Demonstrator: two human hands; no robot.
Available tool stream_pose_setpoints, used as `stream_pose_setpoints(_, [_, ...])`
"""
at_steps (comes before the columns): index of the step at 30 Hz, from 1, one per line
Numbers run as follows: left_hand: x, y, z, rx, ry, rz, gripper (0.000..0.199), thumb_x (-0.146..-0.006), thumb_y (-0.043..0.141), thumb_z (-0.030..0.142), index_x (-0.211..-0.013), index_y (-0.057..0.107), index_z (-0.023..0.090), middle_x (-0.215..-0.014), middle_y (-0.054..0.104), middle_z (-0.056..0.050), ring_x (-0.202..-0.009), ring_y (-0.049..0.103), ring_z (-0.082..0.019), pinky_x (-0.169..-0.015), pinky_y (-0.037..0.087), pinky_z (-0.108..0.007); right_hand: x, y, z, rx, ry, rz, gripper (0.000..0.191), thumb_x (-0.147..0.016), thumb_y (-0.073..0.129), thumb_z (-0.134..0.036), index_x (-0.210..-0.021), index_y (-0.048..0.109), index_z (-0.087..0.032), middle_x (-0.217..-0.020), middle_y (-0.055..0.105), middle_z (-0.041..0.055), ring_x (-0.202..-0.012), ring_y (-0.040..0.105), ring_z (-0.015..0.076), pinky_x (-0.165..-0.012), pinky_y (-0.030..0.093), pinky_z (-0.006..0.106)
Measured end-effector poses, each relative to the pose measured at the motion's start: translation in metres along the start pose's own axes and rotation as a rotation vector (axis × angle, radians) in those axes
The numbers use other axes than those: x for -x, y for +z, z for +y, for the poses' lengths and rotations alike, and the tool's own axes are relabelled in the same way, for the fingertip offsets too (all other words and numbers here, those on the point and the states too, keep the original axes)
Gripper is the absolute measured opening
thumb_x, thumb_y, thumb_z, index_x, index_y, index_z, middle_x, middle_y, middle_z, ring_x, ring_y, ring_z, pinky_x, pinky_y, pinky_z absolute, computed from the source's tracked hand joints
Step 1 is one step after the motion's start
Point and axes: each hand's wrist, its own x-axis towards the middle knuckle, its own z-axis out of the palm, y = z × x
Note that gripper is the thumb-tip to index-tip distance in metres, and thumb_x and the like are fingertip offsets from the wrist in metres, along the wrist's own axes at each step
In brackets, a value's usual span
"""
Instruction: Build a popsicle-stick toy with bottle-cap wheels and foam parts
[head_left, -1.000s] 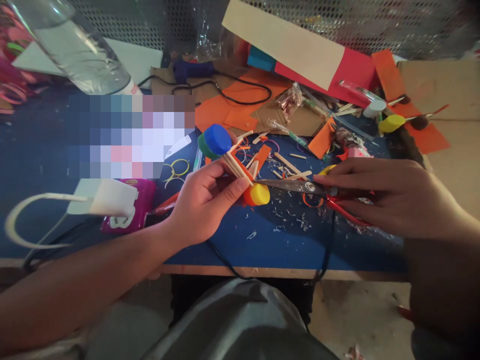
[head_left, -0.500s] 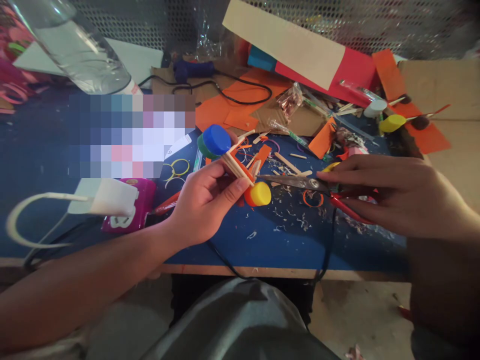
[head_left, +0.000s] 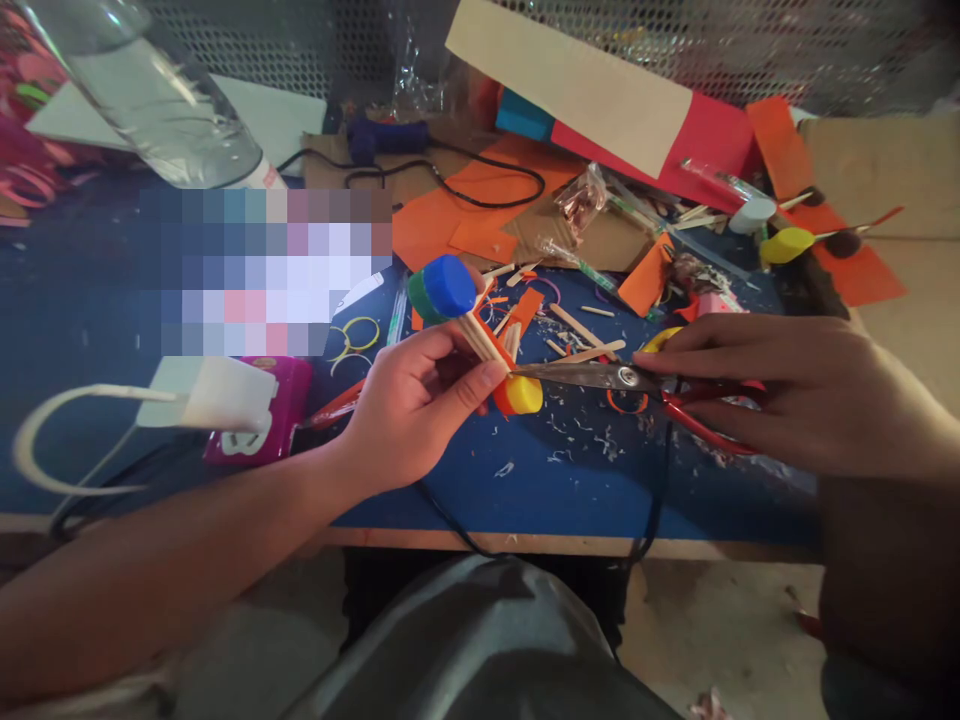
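Observation:
Between the thumb and fingers of my left hand (head_left: 420, 405) is a small craft model (head_left: 486, 345) made of pale wooden sticks and orange card. A blue bottle cap (head_left: 454, 285) is on its upper end, with a green one behind it, and a yellow cap (head_left: 526, 395) is at its lower end. My right hand (head_left: 787, 390) grips scissors (head_left: 628, 377) with red and yellow handles. The blades point left and look closed, their tip at the model's lower corner beside my left thumb. Part of the model is hidden behind my left fingers.
Wooden sticks (head_left: 592, 352), orange card scraps and shavings litter the blue table (head_left: 465, 500). A pink power strip (head_left: 292, 415) with a white plug sits left, below a clear bottle (head_left: 172, 110). A blue-handled tool (head_left: 386, 140) with a black cable lies at the back.
The model has turned slightly in my left hand, its blue cap shifting right and down. The scissors have moved a little down, bringing their tip to the model's lower corner.

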Motion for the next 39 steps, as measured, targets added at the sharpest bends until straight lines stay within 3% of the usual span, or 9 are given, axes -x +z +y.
stream_pose_setpoints(4, [-0.0002,0.0001,0.0005,-0.012,-0.013,0.002,0.034,-0.092,0.088,0.050,-0.090,0.074,0.019,-0.077,0.073,-0.001,-0.061,0.066,-0.011,-0.057,0.062,-0.023,0.0017,-0.0016,0.0019,0.001,0.010,-0.006,0.045,-0.102,0.072,-0.028,-0.144,0.076,-0.040,-0.121,0.083,0.0027,-0.085,0.080,0.0145,-0.079,0.066,0.023])
stream_pose_setpoints(18, [-0.0006,-0.0009,0.0012,-0.065,0.001,-0.003,0.034,-0.093,0.086,0.052,-0.090,0.074,0.020,-0.077,0.074,-0.001,-0.060,0.066,-0.012,-0.056,0.061,-0.024,0.0069,-0.0009,0.0041,0.101,0.013,-0.011,0.041,-0.103,0.070,-0.031,-0.143,0.077,-0.040,-0.123,0.083,0.0020,-0.089,0.082,0.0170,-0.083,0.067,0.026])
stream_pose_setpoints(24, [0.0007,-0.0004,0.0005,-0.049,-0.007,0.001,0.032,-0.094,0.085,0.050,-0.093,0.076,0.019,-0.077,0.076,-0.002,-0.060,0.068,-0.013,-0.057,0.062,-0.025,0.0053,-0.0010,0.0021,0.068,0.021,-0.008,0.044,-0.102,0.072,-0.027,-0.144,0.075,-0.037,-0.122,0.082,0.0026,-0.085,0.079,0.0129,-0.080,0.065,0.022])
stream_pose_setpoints(39, [0.0015,-0.0017,0.0019,0.013,-0.022,-0.010,0.028,-0.096,0.085,0.044,-0.095,0.076,0.018,-0.079,0.076,-0.002,-0.063,0.070,-0.012,-0.061,0.066,-0.025,0.0009,0.0012,0.0010,0.007,0.022,0.011,0.044,-0.100,0.074,-0.027,-0.143,0.077,-0.038,-0.120,0.084,0.0040,-0.084,0.081,0.0156,-0.076,0.065,0.024])
